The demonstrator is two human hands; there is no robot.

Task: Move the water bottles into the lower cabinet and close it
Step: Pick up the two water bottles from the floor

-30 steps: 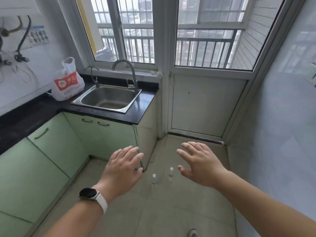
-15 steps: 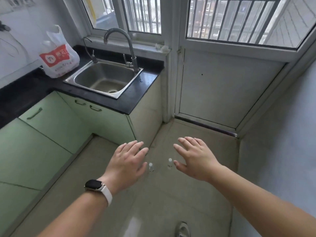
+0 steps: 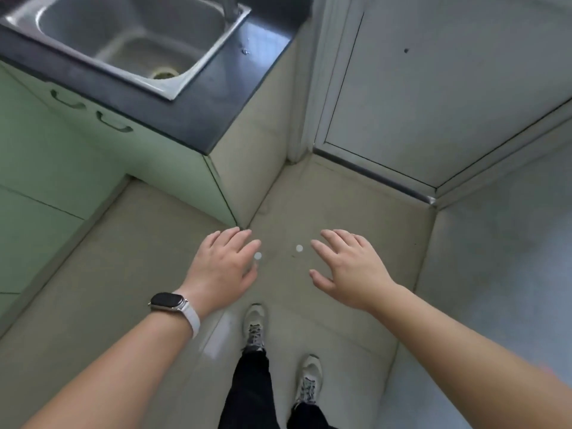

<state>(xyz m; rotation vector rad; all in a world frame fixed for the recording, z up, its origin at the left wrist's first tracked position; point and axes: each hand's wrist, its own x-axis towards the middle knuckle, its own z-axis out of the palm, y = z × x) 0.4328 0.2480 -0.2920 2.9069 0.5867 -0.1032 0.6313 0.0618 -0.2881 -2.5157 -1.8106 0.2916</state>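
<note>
Two clear water bottles stand upright on the beige floor tiles, seen from straight above as white caps: the left bottle (image 3: 257, 256) and the right bottle (image 3: 299, 248). My left hand (image 3: 223, 267), with a watch on its wrist, hovers open over the floor, its fingertips just beside the left bottle's cap. My right hand (image 3: 349, 267) is spread open to the right of the right bottle, clearly apart from it. The pale green lower cabinet doors (image 3: 102, 140) under the sink are shut, with two dark handles side by side.
A steel sink (image 3: 123, 35) sits in a black countertop (image 3: 216, 97) at the upper left. A white balcony door (image 3: 433, 97) with a metal threshold closes the far side. A grey wall runs along the right. My two feet in sneakers (image 3: 255, 325) stand on the tiles below the hands.
The view has tipped sharply downward and moved closer; the window and bag are out of sight, my feet have appeared. Both hands stay open, now nearer the bottle caps.
</note>
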